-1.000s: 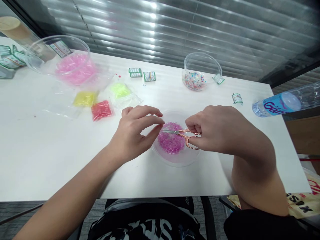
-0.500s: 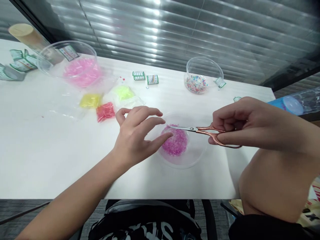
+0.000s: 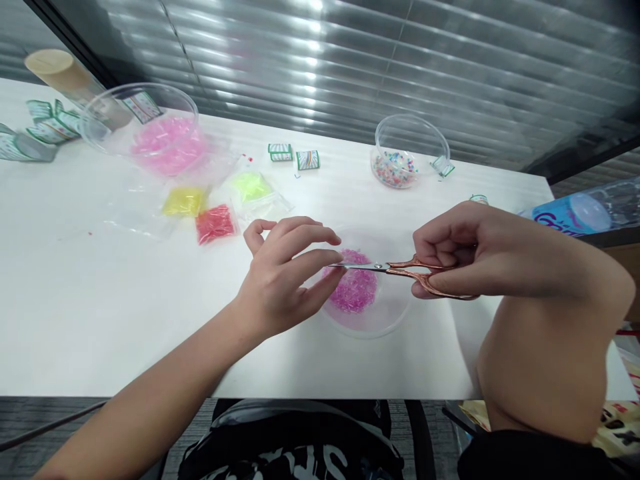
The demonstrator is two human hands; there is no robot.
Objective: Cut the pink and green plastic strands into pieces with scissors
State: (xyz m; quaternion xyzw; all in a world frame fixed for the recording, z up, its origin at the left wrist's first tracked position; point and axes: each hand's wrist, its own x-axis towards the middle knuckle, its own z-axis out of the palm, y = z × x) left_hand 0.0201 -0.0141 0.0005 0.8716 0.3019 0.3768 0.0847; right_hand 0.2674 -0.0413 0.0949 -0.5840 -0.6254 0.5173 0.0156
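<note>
My right hand (image 3: 457, 250) has its fingers through the copper-coloured handles of a pair of scissors (image 3: 379, 266). The scissors point left, and their blades look closed. My left hand (image 3: 293, 273) pinches the blade tips between thumb and fingers; anything small caught there is too fine to make out. Its little finger is bent and lifted away. Below both hands stands a clear round bowl (image 3: 373, 330), with pink-purple bead-like bits (image 3: 354, 293) gathered on its left side.
Small bags with yellow (image 3: 184, 201), red (image 3: 216, 224) and lime (image 3: 251, 187) contents lie left. Behind them stands a clear tub (image 3: 140, 87) beside a pink bag (image 3: 170, 147). A tub of multicoloured beads (image 3: 395, 168) stands back right. A blue-labelled bottle (image 3: 565, 215) lies right.
The scissors have shifted left and slightly down. My left hand has moved right, and its thumb and fingers have closed on the blade tips.
</note>
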